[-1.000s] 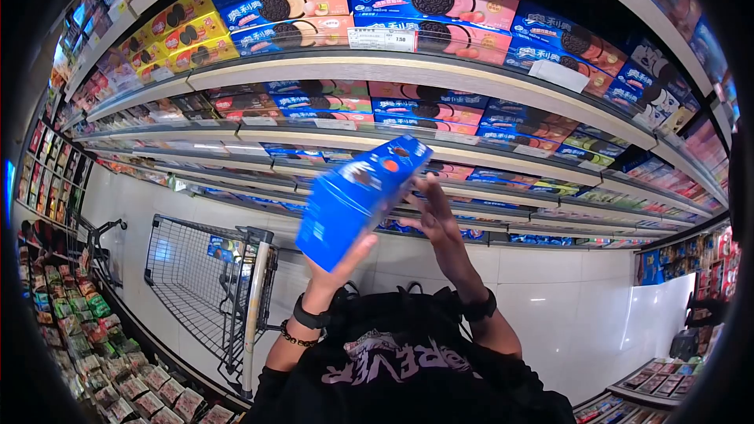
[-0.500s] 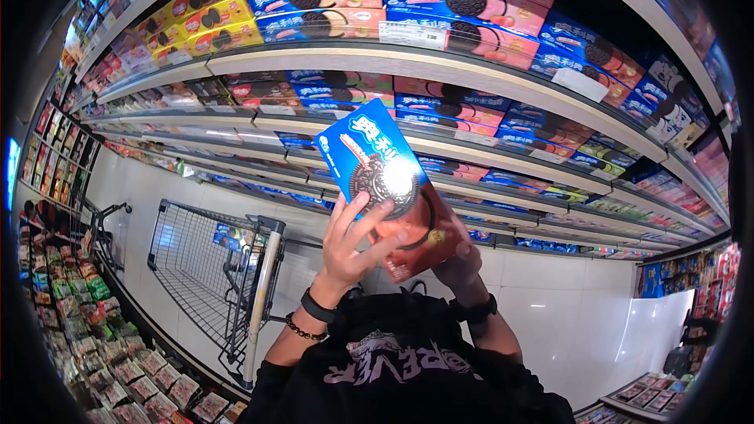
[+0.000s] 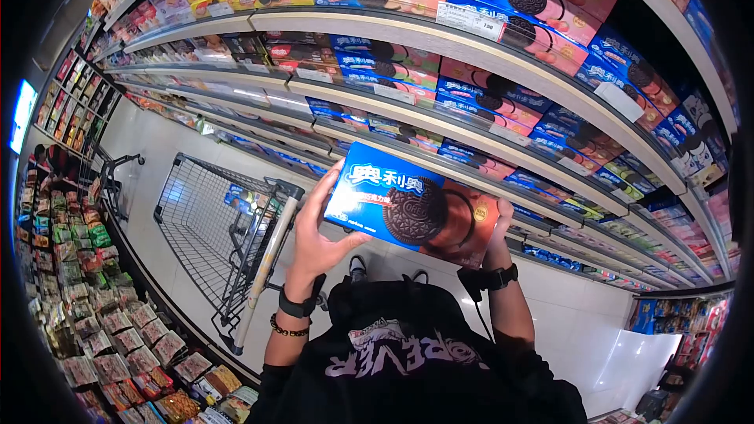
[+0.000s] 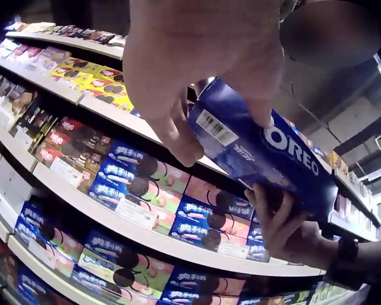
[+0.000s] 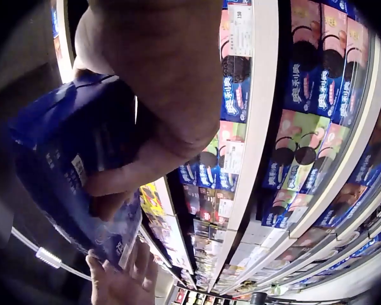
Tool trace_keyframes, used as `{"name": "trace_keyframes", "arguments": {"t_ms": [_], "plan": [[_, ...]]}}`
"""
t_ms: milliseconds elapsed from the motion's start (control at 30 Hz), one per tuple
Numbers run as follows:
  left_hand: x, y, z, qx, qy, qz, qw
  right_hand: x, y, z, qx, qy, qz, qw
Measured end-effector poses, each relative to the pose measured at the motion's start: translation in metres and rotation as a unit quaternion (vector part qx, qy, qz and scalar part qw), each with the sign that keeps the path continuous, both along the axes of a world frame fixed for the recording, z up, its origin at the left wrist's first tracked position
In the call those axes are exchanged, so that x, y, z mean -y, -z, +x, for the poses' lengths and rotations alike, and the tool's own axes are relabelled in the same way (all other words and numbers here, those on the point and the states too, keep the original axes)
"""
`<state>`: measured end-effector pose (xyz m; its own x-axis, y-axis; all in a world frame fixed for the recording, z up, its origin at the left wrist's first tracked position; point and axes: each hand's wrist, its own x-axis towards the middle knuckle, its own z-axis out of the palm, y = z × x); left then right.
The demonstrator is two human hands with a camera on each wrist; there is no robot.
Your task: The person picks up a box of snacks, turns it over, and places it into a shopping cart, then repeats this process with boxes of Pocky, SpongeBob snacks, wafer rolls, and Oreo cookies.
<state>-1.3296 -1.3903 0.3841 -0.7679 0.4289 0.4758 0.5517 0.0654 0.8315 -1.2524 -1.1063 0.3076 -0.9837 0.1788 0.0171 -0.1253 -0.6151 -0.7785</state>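
Observation:
A blue and brown Oreo cookie box (image 3: 404,208) is held in front of the chest, its printed front turned up to the head camera. My left hand (image 3: 310,232) grips its left end, with the thumb along the lower edge. At the opposite end my right hand (image 3: 499,235) holds the brown part, its fingers partly hidden behind the box. In the left wrist view the OREO side of the box (image 4: 267,149) and a barcode show below my left hand (image 4: 203,82). The right wrist view has my right hand's fingers (image 5: 124,178) spread across the back of the box (image 5: 57,152).
Shelves (image 3: 542,39) full of cookie boxes curve across the front, with price tags on their edges. A wire shopping cart (image 3: 204,212) stands on the left with a blue package (image 3: 239,198) in it. Packaged snacks (image 3: 110,330) fill a display at the lower left.
The box has turned from its blue end and side to its front, then from steeply tilted to nearly level. My right hand has come onto its right end, and my left hand has shifted to the left end.

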Motion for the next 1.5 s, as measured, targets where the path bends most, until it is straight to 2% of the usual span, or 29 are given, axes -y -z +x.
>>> {"name": "trace_keyframes", "arguments": {"t_ms": [100, 167, 200, 267, 333, 367, 400, 467, 500, 533, 600, 667, 700, 733, 767, 833, 867, 933, 1000, 1033, 1100, 1133, 1233, 1267, 1333, 1400, 1467, 1500], "plan": [[-0.002, 0.016, 0.009, 0.015, -0.016, 0.056, 0.998, 0.0, 0.004, -0.005, 0.01, -0.007, -0.063, 0.998], [-0.003, 0.015, 0.012, 0.017, -0.033, 0.047, 0.998, -0.003, 0.011, -0.011, 0.055, 0.054, -0.048, 0.996], [0.0, 0.013, 0.014, 0.017, -0.052, 0.033, 0.998, -0.002, 0.011, -0.014, 0.056, 0.034, -0.048, 0.997], [0.014, 0.016, 0.014, 0.003, -0.047, 0.011, 0.999, 0.002, 0.013, -0.024, 0.066, -0.067, -0.099, 0.991], [0.023, 0.007, 0.032, 0.209, -0.021, 0.154, 0.966, 0.005, 0.022, -0.037, 0.088, -0.171, -0.149, 0.97], [0.034, 0.003, 0.038, 0.273, -0.011, 0.215, 0.937, 0.01, 0.028, -0.044, 0.066, -0.221, -0.1, 0.968], [0.049, 0.01, 0.039, 0.284, -0.016, 0.227, 0.931, 0.025, 0.024, -0.055, 0.073, -0.245, -0.101, 0.961], [0.077, 0.009, 0.045, 0.398, -0.083, 0.147, 0.902, 0.058, 0.006, -0.073, -0.051, -0.368, 0.051, 0.927], [0.092, 0.03, 0.048, 0.364, -0.12, 0.115, 0.917, 0.069, 0.009, -0.077, -0.037, -0.387, 0.078, 0.918], [0.106, 0.017, 0.048, 0.475, -0.098, 0.15, 0.861, 0.088, 0.002, -0.081, -0.037, -0.4, 0.078, 0.913], [0.141, 0.039, 0.042, 0.444, -0.136, 0.203, 0.862, 0.13, -0.019, -0.084, -0.041, -0.42, 0.058, 0.905], [0.192, 0.049, 0.035, 0.468, -0.219, 0.234, 0.823, 0.152, 0.003, -0.092, 0.015, -0.403, 0.042, 0.914], [0.222, 0.055, 0.026, 0.461, -0.194, 0.28, 0.819, 0.159, 0.009, -0.1, 0.027, -0.436, 0.02, 0.899], [0.253, 0.068, 0.019, 0.431, -0.251, 0.301, 0.813, 0.173, 0.002, -0.111, 0.039, -0.468, -0.002, 0.883], [0.284, 0.072, 0.009, 0.415, -0.265, 0.328, 0.806, 0.184, 0.008, -0.119, 0.044, -0.468, 0.001, 0.883], [0.352, 0.095, -0.014, 0.389, -0.325, 0.324, 0.799, 0.201, 0.027, -0.129, 0.093, -0.426, 0.083, 0.896], [0.378, 0.104, -0.028, 0.4, -0.367, 0.344, 0.766, 0.209, 0.032, -0.134, 0.099, -0.427, 0.088, 0.895], [0.427, 0.145, -0.056, 0.414, -0.466, 0.353, 0.698, 0.224, 0.04, -0.141, 0.184, -0.368, 0.128, 0.902], [0.483, 0.235, -0.077, 0.44, -0.51, 0.27, 0.688, 0.235, 0.047, -0.143, 0.232, -0.336, 0.11, 0.906], [0.501, 0.272, -0.087, 0.483, -0.525, 0.249, 0.654, 0.238, 0.052, -0.142, 0.262, -0.315, 0.137, 0.902], [0.534, 0.356, -0.102, 0.541, -0.522, 0.323, 0.575, 0.238, 0.062, -0.137, 0.315, -0.283, 0.168, 0.89], [0.544, 0.388, -0.108, 0.557, -0.516, 0.36, 0.543, 0.24, 0.067, -0.134, 0.339, -0.272, 0.172, 0.884], [0.52, 0.431, -0.139, 0.557, -0.571, 0.376, 0.472, 0.244, 0.077, -0.124, 0.434, -0.232, 0.192, 0.849], [0.513, 0.441, -0.148, 0.548, -0.555, 0.428, 0.456, 0.244, 0.085, -0.123, 0.461, -0.217, 0.205, 0.836], [0.51, 0.515, -0.15, 0.46, -0.494, 0.531, 0.512, 0.25, 0.089, -0.121, 0.49, -0.205, 0.259, 0.807], [0.495, 0.527, -0.17, 0.455, -0.521, 0.561, 0.454, 0.255, 0.093, -0.12, 0.49, -0.189, 0.215, 0.823], [0.492, 0.554, -0.186, 0.454, -0.497, 0.609, 0.42, 0.287, 0.08, -0.14, 0.498, -0.153, 0.173, 0.836], [0.489, 0.564, -0.189, 0.458, -0.494, 0.607, 0.421, 0.295, 0.08, -0.146, 0.509, -0.138, 0.174, 0.832]]}}
